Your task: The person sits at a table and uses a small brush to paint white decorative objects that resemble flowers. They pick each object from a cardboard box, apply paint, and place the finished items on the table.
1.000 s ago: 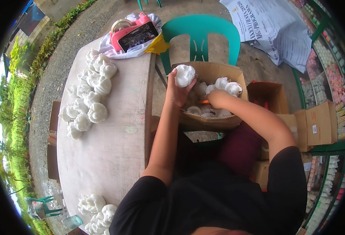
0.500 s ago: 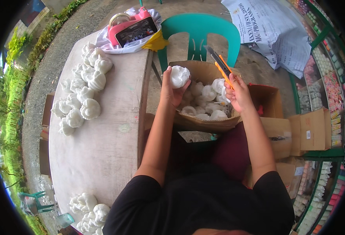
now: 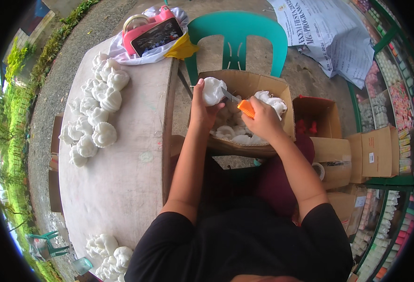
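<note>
My left hand is closed around a rounded white molded piece, which looks like plaster, and holds it up over the near left of an open cardboard box. In my right hand is an orange utility knife with its blade out. The blade points left, and its tip meets the right side of the white piece. Below my hands, several similar white pieces lie inside the box; my right hand and forearm hide part of them.
To the left, a pale table carries white molded pieces and another cluster near me. A phone leans on a pink holder. Behind the box is a green chair; at right are cartons and stocked shelves.
My right hand has come down and left, turning the utility knife from pointing up and away to touching the white piece. My left hand still holds that piece in nearly the same place.
</note>
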{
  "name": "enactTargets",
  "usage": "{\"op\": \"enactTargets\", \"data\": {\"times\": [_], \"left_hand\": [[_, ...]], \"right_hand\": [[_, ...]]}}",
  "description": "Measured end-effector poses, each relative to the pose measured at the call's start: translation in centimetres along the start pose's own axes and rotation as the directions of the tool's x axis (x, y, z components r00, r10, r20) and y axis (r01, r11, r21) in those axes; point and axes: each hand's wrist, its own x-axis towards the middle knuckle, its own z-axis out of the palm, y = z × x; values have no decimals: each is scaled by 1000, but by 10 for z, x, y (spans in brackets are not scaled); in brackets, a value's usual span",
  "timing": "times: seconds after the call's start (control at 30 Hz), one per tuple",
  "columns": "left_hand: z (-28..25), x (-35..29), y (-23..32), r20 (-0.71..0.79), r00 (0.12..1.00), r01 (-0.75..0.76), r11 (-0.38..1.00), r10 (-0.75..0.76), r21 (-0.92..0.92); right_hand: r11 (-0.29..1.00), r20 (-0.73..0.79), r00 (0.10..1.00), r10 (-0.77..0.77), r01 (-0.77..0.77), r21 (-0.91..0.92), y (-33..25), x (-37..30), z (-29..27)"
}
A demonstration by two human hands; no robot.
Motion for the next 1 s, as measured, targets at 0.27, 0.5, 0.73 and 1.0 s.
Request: {"op": "enactTargets", "data": {"times": [0.27,0.5,0.73,1.0], "left_hand": [[0,4,-9,-39,992,-121,992,122,18],[6,2,-15,-64,984,-168,986,168,12],[4,-1,-11,-34,997,-69,997,70,46],[10,-2,-4,-165,986,-27,999,31,27]], "right_hand": [[995,95,992,82,-75,-72,-14,-6,12],[978,81,981,176,-165,-129,-11,-5,12],[876,120,879,461,-429,-221,15,2,10],[977,82,976,201,-206,61,-3,1,13]]}}
